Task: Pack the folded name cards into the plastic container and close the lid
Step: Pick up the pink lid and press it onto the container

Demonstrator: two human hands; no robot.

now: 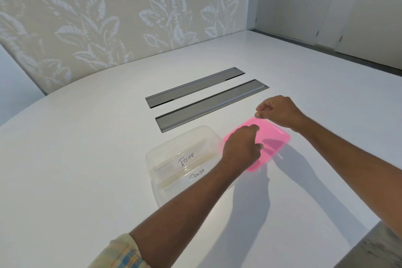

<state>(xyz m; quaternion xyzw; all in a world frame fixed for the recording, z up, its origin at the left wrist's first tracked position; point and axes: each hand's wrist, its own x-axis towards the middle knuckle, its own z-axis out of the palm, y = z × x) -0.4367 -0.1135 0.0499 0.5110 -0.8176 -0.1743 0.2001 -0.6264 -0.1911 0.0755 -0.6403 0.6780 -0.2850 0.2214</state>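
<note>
Two grey cable-slot covers lie side by side in the white bench; leaf-patterned wallpaper stands behind.

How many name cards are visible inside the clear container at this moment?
2. The card marked BEAR lies farther back in the clear container; the card marked PANDA lies nearer the person. Others may be hidden beneath them.

One clear container sits on the counter. Two name cards show inside it, one marked BEAR, one PANDA. One pink lid. Two grey hatches in the counter. Two hands: left, right.
</note>
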